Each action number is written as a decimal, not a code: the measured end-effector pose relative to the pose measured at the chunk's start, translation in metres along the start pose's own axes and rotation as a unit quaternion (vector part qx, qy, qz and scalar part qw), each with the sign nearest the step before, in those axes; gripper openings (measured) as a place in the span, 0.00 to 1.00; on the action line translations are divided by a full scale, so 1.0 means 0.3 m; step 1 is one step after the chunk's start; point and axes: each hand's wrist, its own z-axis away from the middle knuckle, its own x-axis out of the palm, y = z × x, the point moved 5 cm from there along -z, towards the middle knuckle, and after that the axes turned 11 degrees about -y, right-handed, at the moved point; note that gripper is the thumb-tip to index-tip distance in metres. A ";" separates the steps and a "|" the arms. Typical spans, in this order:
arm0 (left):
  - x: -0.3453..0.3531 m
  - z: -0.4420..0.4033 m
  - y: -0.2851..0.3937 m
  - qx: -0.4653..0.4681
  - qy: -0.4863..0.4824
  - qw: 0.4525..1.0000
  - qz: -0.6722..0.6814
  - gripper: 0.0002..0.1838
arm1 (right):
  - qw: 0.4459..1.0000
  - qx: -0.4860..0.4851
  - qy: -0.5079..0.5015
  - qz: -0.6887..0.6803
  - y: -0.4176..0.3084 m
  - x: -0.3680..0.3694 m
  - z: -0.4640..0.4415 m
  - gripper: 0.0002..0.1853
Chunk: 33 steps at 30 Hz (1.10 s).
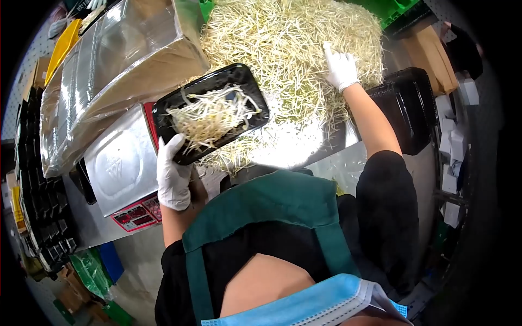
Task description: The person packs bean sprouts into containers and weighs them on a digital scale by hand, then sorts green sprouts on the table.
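Observation:
My left hand (175, 176), in a white glove, grips the near left corner of a black tray (251, 79). A loose clump of bean sprouts (209, 117) lies in the tray, and a few hang over its near edge. My gloved right hand (341, 69) rests on the right part of a large heap of bean sprouts (277, 41). Its index finger points away from me, apart from the other fingers, which are partly bent; no clump shows in it.
A metal-topped scale (122, 160) with a red panel stands left of the tray. Behind it is a large clear plastic bag (117, 81). Stacked black trays (46, 185) line the far left. More black trays (408, 111) sit beside my right forearm. A green crate (391, 12) is at the back right.

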 end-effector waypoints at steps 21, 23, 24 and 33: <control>-0.425 0.305 0.288 0.197 0.072 0.977 0.037 0.25 | 0.819 -0.219 -0.143 -0.510 -0.139 -0.209 -0.051 0.57; -0.383 0.304 0.270 0.187 0.070 0.979 0.028 0.26 | 0.834 -0.205 -0.146 -0.492 -0.151 -0.142 -0.049 0.59; -0.357 0.294 0.253 0.182 0.063 0.981 0.021 0.27 | 0.848 -0.188 -0.146 -0.473 -0.179 -0.129 -0.020 0.61; -0.142 0.113 0.086 0.061 -0.061 0.996 0.009 0.28 | 0.975 -0.179 -0.039 -0.124 -0.420 -0.032 0.124 0.66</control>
